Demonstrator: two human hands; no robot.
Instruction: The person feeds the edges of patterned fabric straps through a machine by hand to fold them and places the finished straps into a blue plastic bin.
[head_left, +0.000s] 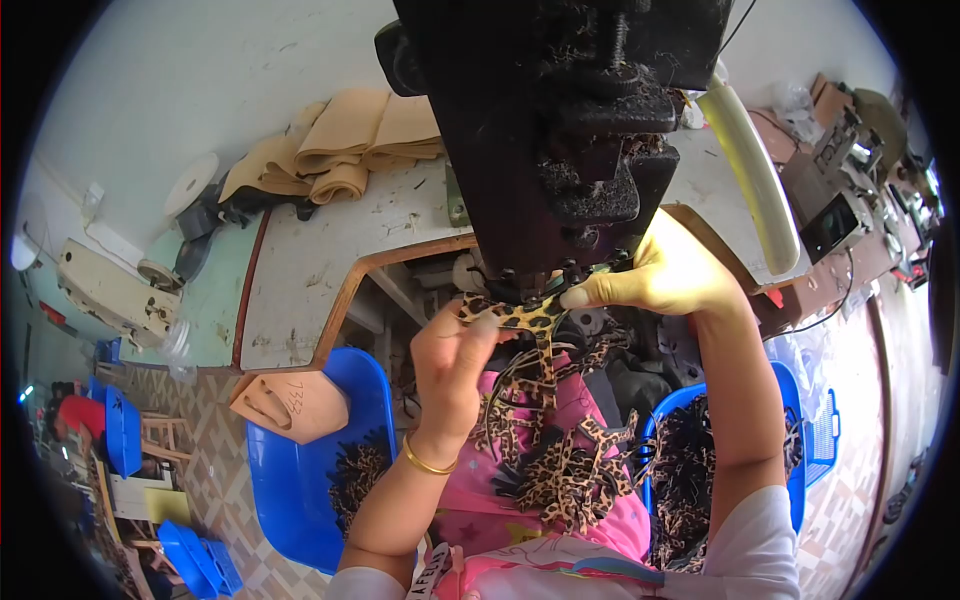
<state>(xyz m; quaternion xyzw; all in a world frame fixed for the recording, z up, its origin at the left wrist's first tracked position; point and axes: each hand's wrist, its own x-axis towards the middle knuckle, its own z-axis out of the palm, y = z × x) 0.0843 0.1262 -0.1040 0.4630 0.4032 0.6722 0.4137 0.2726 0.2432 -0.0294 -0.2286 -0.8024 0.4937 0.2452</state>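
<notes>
So that it stays flat, apparently, the leopard-print strap lies just below the sewing machine, pinched by left hand and right hand. Left of the machine, a blue tub holds leopard-print pieces, a tan card on its rim; right, a second tub holds more.

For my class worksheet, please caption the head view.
Left hand and right hand hold a leopard-print strap at a sewing machine, more straps below.

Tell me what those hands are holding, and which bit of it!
A leopard-print strap: the left hand pinches it near its left end, and the right hand holds it near its right end.
</notes>
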